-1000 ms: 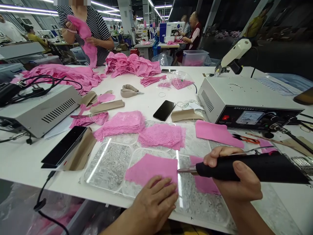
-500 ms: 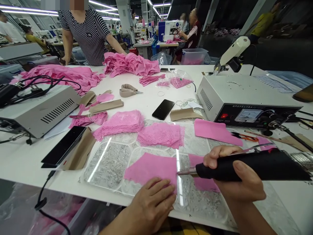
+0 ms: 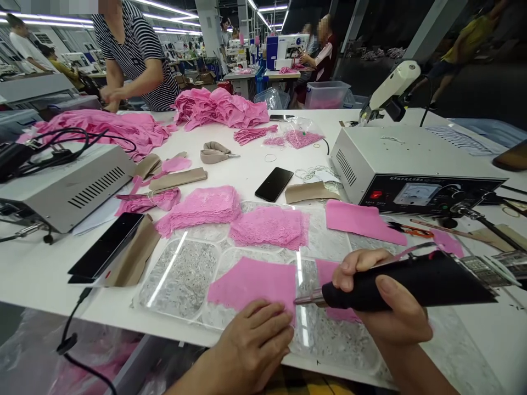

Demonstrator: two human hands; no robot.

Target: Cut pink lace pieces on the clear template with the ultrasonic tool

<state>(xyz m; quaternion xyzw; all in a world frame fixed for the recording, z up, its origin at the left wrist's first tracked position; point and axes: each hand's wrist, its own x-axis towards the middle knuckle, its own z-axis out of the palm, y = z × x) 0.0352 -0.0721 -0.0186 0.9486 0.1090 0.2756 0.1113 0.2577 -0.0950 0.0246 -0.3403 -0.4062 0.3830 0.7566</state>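
A pink fabric piece lies flat on a clear patterned mat. My left hand rests on its lower right part with the fingers stretched out. My right hand grips a black handheld tool with a metal tip, which looks like an ultrasonic welding gun. Its tip meets the right edge of the fabric piece. Partly under the tool and my right hand lies another pink piece. Two stacks of lace-edged pink pieces, a left stack and a middle stack, lie behind.
A grey control box stands at the right, another box at the left. Orange-handled cutters lie near a pink strip. A phone lies mid-table. A person in a striped top stands behind pink fabric heaps.
The tool's tip has moved a little down and left along the fabric's right edge, its rear tilting lower. My left hand stays put. The striped-top person has drawn both hands together.
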